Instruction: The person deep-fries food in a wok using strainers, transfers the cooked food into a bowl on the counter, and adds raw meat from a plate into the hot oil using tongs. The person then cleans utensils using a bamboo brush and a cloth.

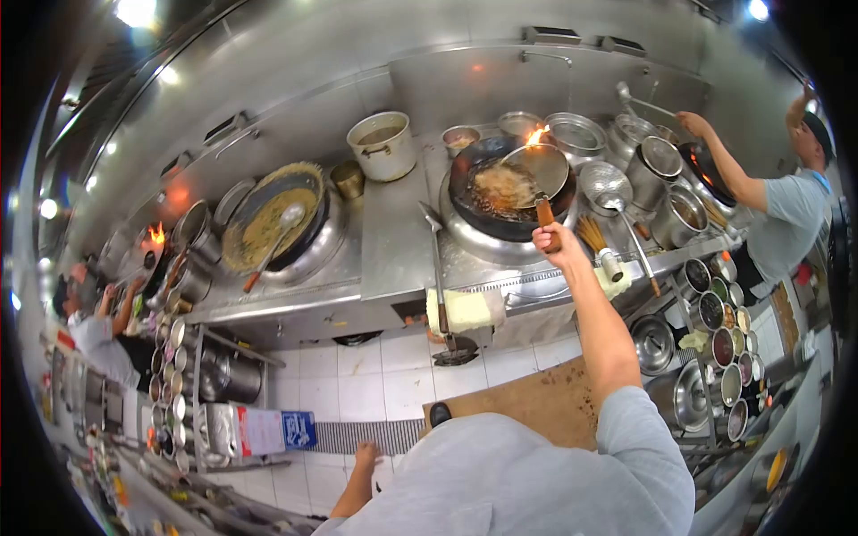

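My right hand (560,243) is closed round the wooden handle of a round strainer (536,170), whose bowl is over the right part of a dark wok (474,152). Bubbling oil with brownish food (505,186) fills the wok, and a flame rises behind the strainer. My left hand (367,454) hangs low beside my body, over the floor. Its fingers look small and partly spread, with nothing seen in them. A long-handled spatula (435,259) lies left of the wok, near a pale folded cloth (469,311).
A large wok of batter-like liquid (284,214) with a ladle stands left, near a white pot (382,147). A perforated ladle (607,186) and bamboo brush (593,234) lie right. People work at both ends (791,201), (100,339). Seasoning pots (722,344) stand lower right.
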Motion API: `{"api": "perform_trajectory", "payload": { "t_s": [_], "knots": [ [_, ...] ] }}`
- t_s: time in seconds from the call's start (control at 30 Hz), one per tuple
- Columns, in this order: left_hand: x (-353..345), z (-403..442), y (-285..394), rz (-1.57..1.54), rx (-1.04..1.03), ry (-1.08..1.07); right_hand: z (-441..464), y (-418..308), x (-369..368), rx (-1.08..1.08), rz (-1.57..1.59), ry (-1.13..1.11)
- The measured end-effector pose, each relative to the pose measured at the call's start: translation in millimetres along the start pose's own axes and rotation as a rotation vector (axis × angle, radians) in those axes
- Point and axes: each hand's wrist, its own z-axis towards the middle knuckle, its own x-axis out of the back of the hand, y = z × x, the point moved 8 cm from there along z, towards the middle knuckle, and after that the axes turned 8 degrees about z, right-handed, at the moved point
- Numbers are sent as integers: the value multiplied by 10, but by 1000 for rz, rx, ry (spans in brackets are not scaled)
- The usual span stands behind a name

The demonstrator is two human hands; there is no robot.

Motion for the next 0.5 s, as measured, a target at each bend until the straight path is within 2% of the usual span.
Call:
{"api": "perform_trajectory", "payload": {
  "t_s": [0.03, 0.1, 0.13, 0.3, 0.37, 0.5],
  "knots": [
    [131, -79, -509, -15, 18, 19, -38, 31, -35, -91, 98, -42],
    [192, -347, -1516, -109, 378, -56, -55, 8, -9, -150, 123, -94],
    [235, -600, -1738, -36, 373, -79, -88, 6, -18, -155, 91, -117],
    [-67, -1011, -1707, 293, 111, -195, -480, 33, -199, -151, -68, -44],
    [-219, -907, -1476, 346, 32, -246, -695, -51, -331, 37, -458, 36],
    [-379, -515, -802, 348, -75, -318, -1053, 95, -658, 117, -733, 72]
  ]
}}
